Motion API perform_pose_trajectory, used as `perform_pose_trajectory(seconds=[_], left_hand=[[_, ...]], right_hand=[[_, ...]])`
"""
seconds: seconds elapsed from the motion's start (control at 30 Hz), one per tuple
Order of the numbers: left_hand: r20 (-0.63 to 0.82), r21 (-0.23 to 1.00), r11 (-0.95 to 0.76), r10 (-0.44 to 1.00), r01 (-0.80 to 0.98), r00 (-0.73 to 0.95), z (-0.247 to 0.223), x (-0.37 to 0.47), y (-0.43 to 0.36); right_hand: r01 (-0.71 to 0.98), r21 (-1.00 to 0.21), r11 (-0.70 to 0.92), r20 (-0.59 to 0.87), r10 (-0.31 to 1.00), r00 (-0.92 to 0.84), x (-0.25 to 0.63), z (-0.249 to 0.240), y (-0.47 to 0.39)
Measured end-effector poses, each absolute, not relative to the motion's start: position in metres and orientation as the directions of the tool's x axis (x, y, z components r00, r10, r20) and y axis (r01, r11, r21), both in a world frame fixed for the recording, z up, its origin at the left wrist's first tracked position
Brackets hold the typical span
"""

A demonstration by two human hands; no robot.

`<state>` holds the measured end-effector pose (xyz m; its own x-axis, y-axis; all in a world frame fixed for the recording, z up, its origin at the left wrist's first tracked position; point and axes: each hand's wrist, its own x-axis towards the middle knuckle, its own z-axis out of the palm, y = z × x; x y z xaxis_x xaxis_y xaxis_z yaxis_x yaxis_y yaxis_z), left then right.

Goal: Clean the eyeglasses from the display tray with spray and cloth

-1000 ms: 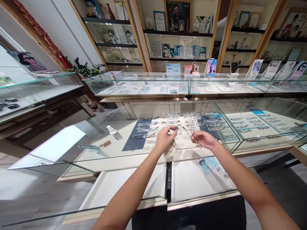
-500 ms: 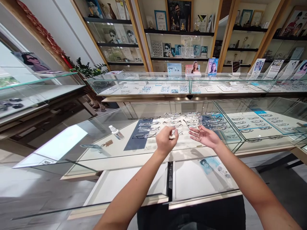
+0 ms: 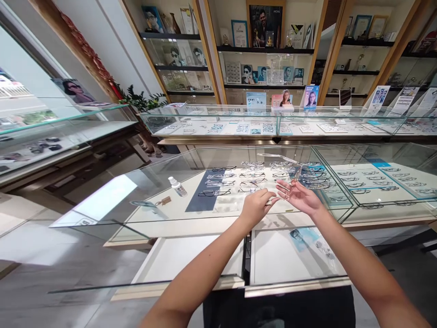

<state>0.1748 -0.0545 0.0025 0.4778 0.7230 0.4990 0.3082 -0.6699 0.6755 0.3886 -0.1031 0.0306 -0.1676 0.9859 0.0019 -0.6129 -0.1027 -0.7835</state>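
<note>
Holding a thin-rimmed pair of glasses [image 3: 287,190] among its partly spread fingers, the right hand [image 3: 302,197] is turning its palm toward the left hand [image 3: 257,205], both of them hovering above the glass-covered tabletop [image 3: 175,212]. The left hand is curling inward, its fingertips lying just beside the glasses; whether it is pinching part of them, I cannot tell from where I am standing. The glasses are sitting between the two hands, mostly at the right one's fingertips, their fine outline blending into the bright background.

Beyond the hands, display frames [image 3: 253,175] are lying in several rows, those at the left resting over a navy mat [image 3: 196,205]. Farther left, a white spray bottle [image 3: 178,187] is leaning in view, with a small brown tag [image 3: 165,200] lying near it and a pale oval object [image 3: 143,203] just beside the tag. Below the hands, a blue picture card [image 3: 303,238] is showing on a white surface. Across the room, a second glass case [image 3: 276,140] is carrying upright advertising cards [image 3: 311,98], and wood-edged shelves [image 3: 265,50] are standing behind it. At left, a leafy plant [image 3: 141,101] is growing beside the case.
</note>
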Motion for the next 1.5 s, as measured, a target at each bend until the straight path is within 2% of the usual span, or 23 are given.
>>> perform_pose_trajectory(seconds=[0.2,0.27,0.37,0.47,0.57,0.67,0.8,0.93,1.2,1.33,1.43,1.5], left_hand=[[0.471,0.778,-0.571,0.806,0.262,0.358,0.014,0.179,-0.059],[0.470,0.807,-0.525,0.848,0.271,0.243,0.020,0.176,-0.054],[0.518,0.815,-0.487,0.855,0.314,-0.017,0.034,0.156,-0.035],[0.569,0.788,-0.435,0.785,0.436,-0.245,0.048,0.118,-0.012],[0.539,0.815,-0.300,0.704,0.495,-0.462,0.057,0.073,0.007],[0.445,0.884,-0.147,0.553,0.443,-0.704,0.059,0.036,0.017],[0.371,0.923,-0.055,0.390,0.381,-0.843,0.054,0.002,0.023],[0.326,0.936,0.023,0.314,0.350,-0.892,0.044,-0.013,0.030],[0.225,0.926,0.122,0.583,0.358,-0.780,0.020,-0.003,0.049],[0.162,0.924,0.157,0.666,0.349,-0.728,0.013,0.000,0.047],[0.158,0.937,0.123,0.687,0.327,-0.709,0.016,0.002,0.042],[0.185,0.952,0.038,0.723,0.305,-0.666,0.022,0.009,0.040]], right_hand=[[-0.627,-0.777,-0.052,-0.002,0.997,-0.081,0.401,0.030,-0.100],[-0.616,-0.787,-0.025,0.000,0.999,-0.040,0.409,0.030,-0.098],[-0.581,-0.814,0.001,0.003,1.000,-0.003,0.420,0.029,-0.093],[-0.569,-0.822,0.007,0.007,1.000,0.003,0.426,0.029,-0.090],[-0.577,-0.817,-0.002,0.000,1.000,-0.004,0.428,0.029,-0.090],[-0.563,-0.826,-0.001,0.002,1.000,-0.003,0.428,0.030,-0.090],[-0.540,-0.842,0.000,0.009,1.000,-0.014,0.430,0.030,-0.090],[-0.532,-0.847,-0.008,0.005,1.000,-0.023,0.433,0.026,-0.089],[-0.542,-0.840,-0.020,-0.013,1.000,-0.017,0.432,0.024,-0.088],[-0.524,-0.852,-0.006,0.012,0.999,-0.032,0.431,0.029,-0.090],[-0.498,-0.867,0.037,0.051,0.999,-0.015,0.430,0.034,-0.091],[-0.467,-0.879,0.095,0.097,0.995,0.019,0.429,0.038,-0.091]])
